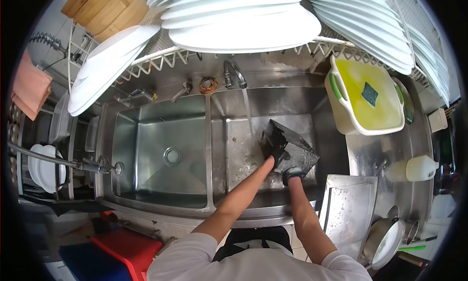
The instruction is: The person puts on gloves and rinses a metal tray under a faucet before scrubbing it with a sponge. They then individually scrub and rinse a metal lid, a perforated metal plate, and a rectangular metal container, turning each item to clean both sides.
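Note:
In the right basin of the steel sink [218, 134], both my hands wear black gloves and grip a dark, box-shaped metal pan [303, 153]. The pan is tilted, with wet-looking, stained sides. My left hand [280, 154] is closed on its near left side. Closer to me, my right hand [294, 173] holds its lower edge; the fingers are partly hidden. Water runs from the tap [235, 75] into the basin, falling to the left of the pan. Beneath the pan, a metal sheet with dark bits on it [239, 156] covers the basin floor.
White plates [243, 30] fill the rack above the sink. A white tub [341, 110] of yellow-green liquid with a scouring pad [369, 94] stands at right. Nearby are a plastic jug [421, 168], a metal tray [348, 208] and a pot [390, 244]. A spray hose [92, 165] reaches over the left basin.

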`<state>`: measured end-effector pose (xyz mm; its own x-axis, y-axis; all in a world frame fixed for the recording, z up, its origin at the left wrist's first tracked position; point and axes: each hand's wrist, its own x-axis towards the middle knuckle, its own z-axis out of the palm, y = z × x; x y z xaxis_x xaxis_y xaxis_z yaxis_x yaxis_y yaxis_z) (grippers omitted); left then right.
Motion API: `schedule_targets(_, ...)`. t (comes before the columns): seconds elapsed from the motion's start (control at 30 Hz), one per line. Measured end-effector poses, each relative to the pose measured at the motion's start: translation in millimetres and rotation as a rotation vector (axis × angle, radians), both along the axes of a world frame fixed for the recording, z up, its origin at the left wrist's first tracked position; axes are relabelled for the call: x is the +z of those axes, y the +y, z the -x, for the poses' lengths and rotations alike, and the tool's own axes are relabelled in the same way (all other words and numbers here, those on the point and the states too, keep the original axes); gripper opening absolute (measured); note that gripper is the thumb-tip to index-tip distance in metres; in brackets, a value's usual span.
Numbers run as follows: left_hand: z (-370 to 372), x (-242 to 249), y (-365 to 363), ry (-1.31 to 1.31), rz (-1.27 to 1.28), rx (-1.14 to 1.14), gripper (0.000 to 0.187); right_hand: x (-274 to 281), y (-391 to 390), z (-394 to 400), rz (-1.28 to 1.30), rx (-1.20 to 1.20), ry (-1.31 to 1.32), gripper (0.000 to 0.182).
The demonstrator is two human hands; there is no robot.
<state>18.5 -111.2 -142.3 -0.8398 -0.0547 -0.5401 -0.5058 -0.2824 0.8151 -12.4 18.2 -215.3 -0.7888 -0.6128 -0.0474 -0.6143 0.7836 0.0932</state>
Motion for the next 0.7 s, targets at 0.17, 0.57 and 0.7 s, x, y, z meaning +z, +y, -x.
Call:
schedule_targets(0.17, 10.6, 19.0, -10.2, 0.105, 0.705, -0.305, 0.040, -61.2, -18.8, -5.5, 0.108, 0.136, 0.078, 0.033)
schedule_targets(0.57, -113.0, -18.6, -56.1, -0.222, 0.576, -0.168, 0.044, -10.4, -35.9, -80.0, 0.012, 0.027, -0.060, 0.049)
schedule_targets(0.7, -159.4, -0.5, -73.3, -0.458, 0.562, -0.015, 0.047, -30.9, -29.4, -76.5, 0.005, 0.122, -0.118, 0.049)
